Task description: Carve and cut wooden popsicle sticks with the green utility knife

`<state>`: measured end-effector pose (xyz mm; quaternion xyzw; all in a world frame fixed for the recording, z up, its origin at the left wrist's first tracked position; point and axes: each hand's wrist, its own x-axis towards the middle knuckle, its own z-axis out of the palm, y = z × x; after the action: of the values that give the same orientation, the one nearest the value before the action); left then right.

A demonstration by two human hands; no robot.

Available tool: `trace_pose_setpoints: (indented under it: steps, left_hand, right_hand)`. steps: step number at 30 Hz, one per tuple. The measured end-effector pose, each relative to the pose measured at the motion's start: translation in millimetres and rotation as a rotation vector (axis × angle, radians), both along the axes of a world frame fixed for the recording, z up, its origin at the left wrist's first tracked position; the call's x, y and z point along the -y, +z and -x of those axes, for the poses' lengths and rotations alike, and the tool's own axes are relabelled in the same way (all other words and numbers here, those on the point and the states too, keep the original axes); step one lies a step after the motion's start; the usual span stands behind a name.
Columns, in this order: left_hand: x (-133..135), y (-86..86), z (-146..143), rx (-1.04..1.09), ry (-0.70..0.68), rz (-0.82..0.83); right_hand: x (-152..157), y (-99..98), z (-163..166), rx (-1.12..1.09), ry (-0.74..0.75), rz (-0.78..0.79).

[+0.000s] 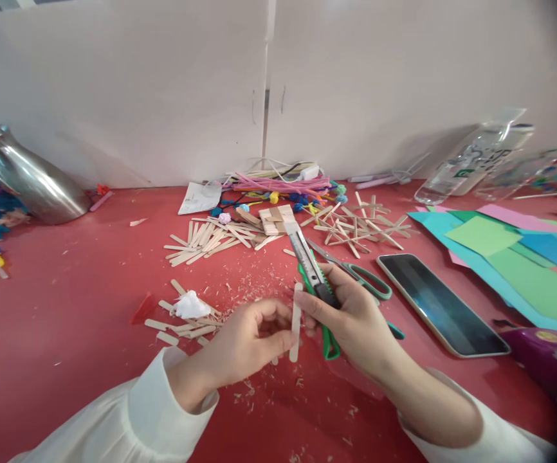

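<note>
Pinching a wooden stick (295, 328) by its lower half with the left hand (249, 337), clasping a green utility knife (313, 265) in the right hand (359, 321) (touching the stick's upper end with that thumb), holding both close together over the red table (56, 386), near wood shavings (262, 283)
</note>
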<state>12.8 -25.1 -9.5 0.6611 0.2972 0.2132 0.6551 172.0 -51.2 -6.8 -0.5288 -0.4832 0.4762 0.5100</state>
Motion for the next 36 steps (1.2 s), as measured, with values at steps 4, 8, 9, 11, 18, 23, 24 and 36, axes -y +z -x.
trace_pose_setpoints:
  steps: [4,8,9,11,18,23,24,36]
  left_hand:
    - [1,1.3,-1,-0.015,-0.017,0.009]
    - [3,1.0,-1,-0.052,0.016,-0.02]
    - [3,0.5,0,-0.055,0.04,-0.025]
    - [1,-0.7,1,-0.035,0.117,-0.023]
    - [-15,-2.6,14,0.014,0.434,-0.118]
    - [-20,-4.2,19,0.018,0.511,-0.174]
    - [-19,-4.4,18,0.011,0.509,-0.18]
    - [-13,-0.7,17,-0.049,0.466,-0.268]
  right_hand:
    - [1,2.3,2,0.024,0.029,0.034]
    - [3,4.0,1,0.088,0.029,0.044]
    - [4,3.8,0,0.143,0.019,0.017]
    - [6,3.0,-5,0.289,0.0,-0.078]
    - [16,-0.7,-11,0.817,0.104,-0.39]
    - [23,-7.1,-9,0.933,0.113,-0.578]
    - [24,-7.5,-9,0.946,0.117,-0.595]
    - [25,-1.7,-6,0.913,0.091,-0.623]
